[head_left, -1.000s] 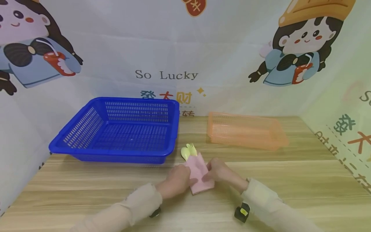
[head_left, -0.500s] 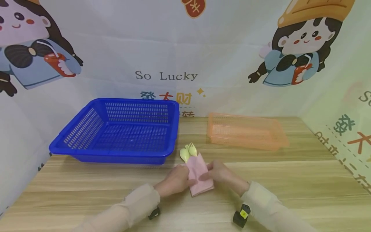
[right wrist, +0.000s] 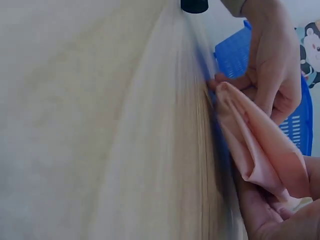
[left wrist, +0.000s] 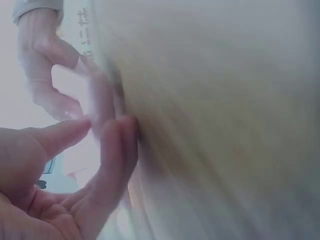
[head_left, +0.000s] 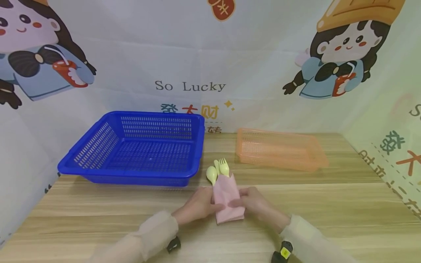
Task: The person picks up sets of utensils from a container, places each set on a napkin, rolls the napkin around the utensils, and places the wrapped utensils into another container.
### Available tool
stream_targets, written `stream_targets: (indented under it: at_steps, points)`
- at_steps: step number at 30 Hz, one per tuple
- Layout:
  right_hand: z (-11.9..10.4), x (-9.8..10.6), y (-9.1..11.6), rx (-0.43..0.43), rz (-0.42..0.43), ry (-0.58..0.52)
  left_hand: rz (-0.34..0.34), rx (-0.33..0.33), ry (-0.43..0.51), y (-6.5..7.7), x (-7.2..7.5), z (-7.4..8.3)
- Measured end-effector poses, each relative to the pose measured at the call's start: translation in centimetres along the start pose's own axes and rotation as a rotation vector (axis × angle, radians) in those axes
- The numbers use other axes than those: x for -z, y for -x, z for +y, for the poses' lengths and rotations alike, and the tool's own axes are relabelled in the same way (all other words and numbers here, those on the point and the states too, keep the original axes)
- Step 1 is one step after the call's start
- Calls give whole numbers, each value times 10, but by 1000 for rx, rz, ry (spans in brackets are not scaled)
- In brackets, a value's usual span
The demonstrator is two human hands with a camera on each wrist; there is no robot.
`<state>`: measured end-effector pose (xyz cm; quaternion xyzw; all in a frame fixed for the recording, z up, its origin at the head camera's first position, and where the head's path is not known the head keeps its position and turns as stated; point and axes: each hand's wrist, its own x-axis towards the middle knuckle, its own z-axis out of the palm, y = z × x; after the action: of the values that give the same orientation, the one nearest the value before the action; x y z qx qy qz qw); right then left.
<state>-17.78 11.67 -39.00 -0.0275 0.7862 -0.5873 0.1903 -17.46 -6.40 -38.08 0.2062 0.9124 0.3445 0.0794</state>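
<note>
A folded pink napkin (head_left: pixel 227 195) is wrapped around pale yellow cutlery. Out of its far end stick a spoon (head_left: pixel 212 174), a fork (head_left: pixel 224 167) and, between them, a narrow piece (head_left: pixel 216 166) of the same colour. My left hand (head_left: pixel 198 205) grips the napkin's left edge, thumb on top and fingers underneath. On the opposite edge my right hand (head_left: pixel 258 204) pinches it, thumb likewise over the front. The right wrist view shows the napkin (right wrist: pixel 265 145) from its near end, with loose folds between both hands. In the left wrist view it is blurred and overexposed.
A large blue plastic basket (head_left: pixel 129 173) stands at the left, behind the left hand. At the back right sits a shallow orange basket (head_left: pixel 279 160). Both are on the wood-grain tabletop (head_left: pixel 329 204), with a printed cloth (head_left: pixel 256 73) hanging behind it.
The napkin bundle has turned slightly clockwise and points straighter away from me. Its spoon, fork and narrow piece are now fanned apart. Both hands keep hold; the right has moved slightly right.
</note>
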Motion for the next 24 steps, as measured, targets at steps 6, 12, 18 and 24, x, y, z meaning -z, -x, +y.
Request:
stream_targets:
  at_steps: [6, 12, 18, 24]
  points:
    - [0, 6, 12, 24, 79, 9, -39, 138, 363, -3, -4, 6]
    - [-1, 10, 17, 76, 85, -41, -44, 278, 672, -4, -7, 7]
    - [-17, 12, 21, 87, 153, -136, 68, 216, 725, -9, 0, 14]
    - [-40, 18, 19, 124, 185, -204, 164, 122, 829, -17, 16, 30]
